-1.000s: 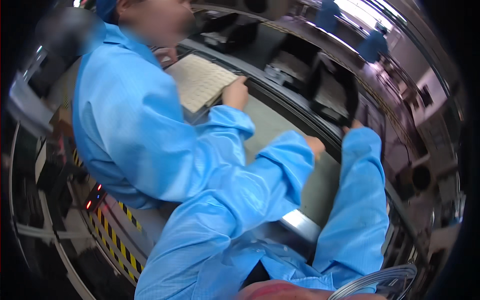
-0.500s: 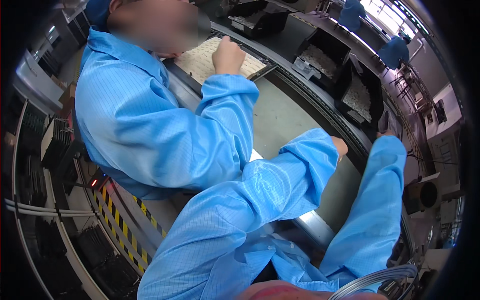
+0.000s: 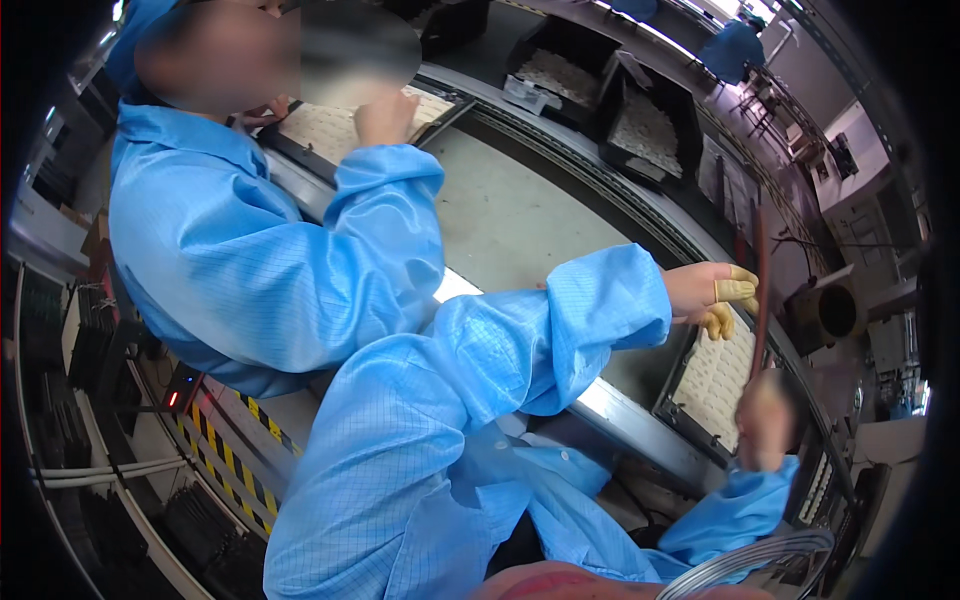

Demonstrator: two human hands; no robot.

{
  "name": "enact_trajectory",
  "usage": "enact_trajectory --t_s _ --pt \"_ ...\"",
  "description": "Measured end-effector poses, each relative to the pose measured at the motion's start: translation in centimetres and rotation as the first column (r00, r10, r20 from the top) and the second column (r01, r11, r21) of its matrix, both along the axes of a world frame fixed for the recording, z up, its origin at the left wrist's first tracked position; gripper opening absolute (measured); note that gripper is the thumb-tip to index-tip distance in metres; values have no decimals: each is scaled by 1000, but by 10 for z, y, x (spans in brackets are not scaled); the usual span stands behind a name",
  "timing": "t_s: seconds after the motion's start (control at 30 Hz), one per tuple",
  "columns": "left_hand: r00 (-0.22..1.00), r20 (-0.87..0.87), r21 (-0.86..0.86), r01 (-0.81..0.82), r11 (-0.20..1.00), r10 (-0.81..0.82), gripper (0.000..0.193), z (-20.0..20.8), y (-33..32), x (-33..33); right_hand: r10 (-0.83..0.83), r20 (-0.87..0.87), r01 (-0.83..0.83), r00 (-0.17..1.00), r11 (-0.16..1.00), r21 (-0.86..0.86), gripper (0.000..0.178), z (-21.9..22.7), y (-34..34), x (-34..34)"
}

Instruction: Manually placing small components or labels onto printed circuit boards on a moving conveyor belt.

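My left hand (image 3: 702, 290) reaches in with yellow finger covers on several fingertips. Its fingers are stretched out and apart, with the tips close to a long reddish-brown strip (image 3: 763, 285); whether they touch it is unclear. My right hand (image 3: 766, 420) is smeared by motion, but appears closed around the strip's lower end. Beneath and between the hands lies a black-framed tray (image 3: 712, 385) with rows of small cream-coloured pieces, partly hidden by my left fingers and the right hand.
At left, a co-worker in a blue smock (image 3: 240, 230) has hands over another cream-filled tray (image 3: 318, 132). Black bins (image 3: 640, 120) of small pale pieces line the far side of the grey work surface (image 3: 510, 210). A round dark opening (image 3: 838, 310) is at right.
The view has shifted to the right. My right hand has drawn back toward me, and the reddish-brown strip now shows. My left hand has moved rightward; the tray near it has come into view.
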State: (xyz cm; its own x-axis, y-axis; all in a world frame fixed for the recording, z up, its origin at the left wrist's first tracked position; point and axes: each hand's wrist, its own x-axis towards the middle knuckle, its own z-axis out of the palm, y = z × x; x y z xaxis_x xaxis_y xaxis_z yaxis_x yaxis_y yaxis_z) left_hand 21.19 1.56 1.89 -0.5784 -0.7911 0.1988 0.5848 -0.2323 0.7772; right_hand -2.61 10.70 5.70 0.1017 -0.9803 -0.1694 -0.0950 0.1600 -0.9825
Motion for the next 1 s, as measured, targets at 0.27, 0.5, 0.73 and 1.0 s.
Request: enact_trajectory --t_s 0.27,0.5,0.73,1.0 --pt "960 262 -97 -75 993 98 20 4 10 -49 102 -225 -124 969 989 -85 24 -34 29 0" --pt "900 360 -44 -245 969 244 15 -14 22 -57 -261 -733 -248 628 826 -506 50 -21 15 47" --pt "884 368 19 -316 948 287 17 -22 13 -48 -236 -719 -144 654 894 -425 47 -35 -4 60" --pt "891 394 -1 -243 970 224 28 -37 -1 -49 -281 -685 -84 672 890 -448 25 -50 -10 27"
